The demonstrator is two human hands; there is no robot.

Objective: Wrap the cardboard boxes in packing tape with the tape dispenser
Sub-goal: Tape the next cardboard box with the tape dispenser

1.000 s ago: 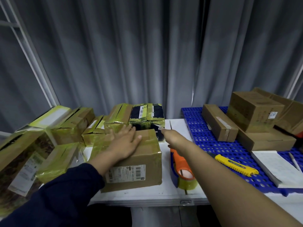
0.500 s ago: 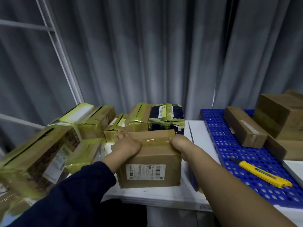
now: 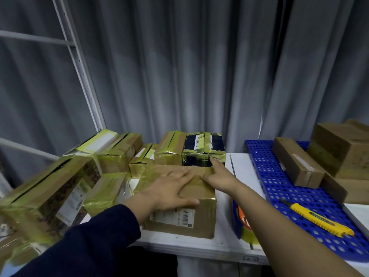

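Many wrapped boxes with shiny yellowish tape are piled at the back and left of the white surface. At least three bare boxes wait on the blue perforated mat at the right, so I judge the task is more than half done. The cardboard box near the front edge has glossy, wrinkled tape over its top and a shipping label on its front. The left hand lies flat and spread on the top and the right hand touches the far right corner with straight fingers, neither holding anything. The tape dispenser lies just beside the box, untouched.
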